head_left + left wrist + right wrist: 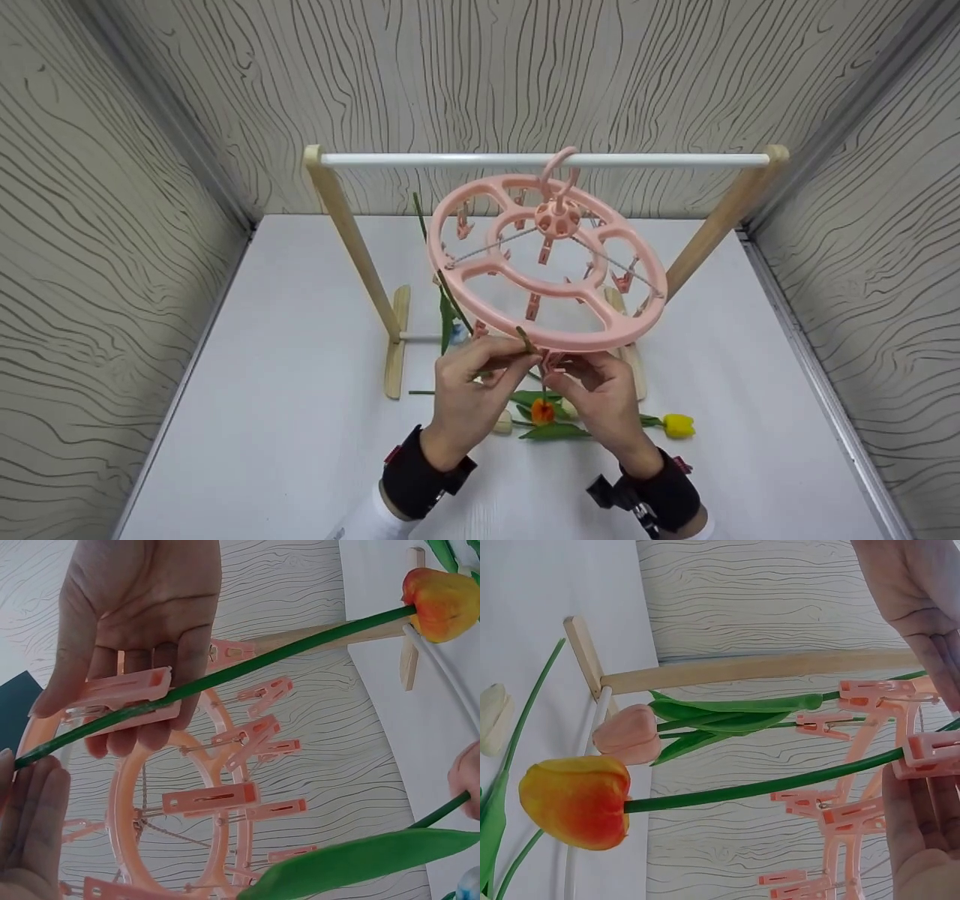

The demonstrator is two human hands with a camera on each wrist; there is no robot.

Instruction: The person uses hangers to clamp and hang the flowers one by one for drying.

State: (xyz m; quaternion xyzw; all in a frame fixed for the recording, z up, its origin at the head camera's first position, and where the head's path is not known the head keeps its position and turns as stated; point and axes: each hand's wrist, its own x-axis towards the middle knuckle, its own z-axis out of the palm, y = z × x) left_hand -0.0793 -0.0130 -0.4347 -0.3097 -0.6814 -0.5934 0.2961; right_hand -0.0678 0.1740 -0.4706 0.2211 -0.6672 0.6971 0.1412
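Note:
An orange-yellow tulip (577,802) hangs head down, its green stem (292,652) passing between the jaws of a pink clip (120,694). My left hand (472,390) pinches the stem close to its cut end, above the clip. On the clip itself, my right hand (604,397) grips with thumb and fingers. This clip dangles from the near rim of a round pink hanger (495,300). A pink tulip (626,735) hangs upside down from a neighbouring clip, beside the left hand.
The hanger hooks over a white rail (435,160) on a wooden-legged stand (349,247). Below the hands lie a yellow tulip (679,426), a white tulip (502,422) and leafy stems on the white table (300,420). Several other pink clips (210,799) hang around the hanger.

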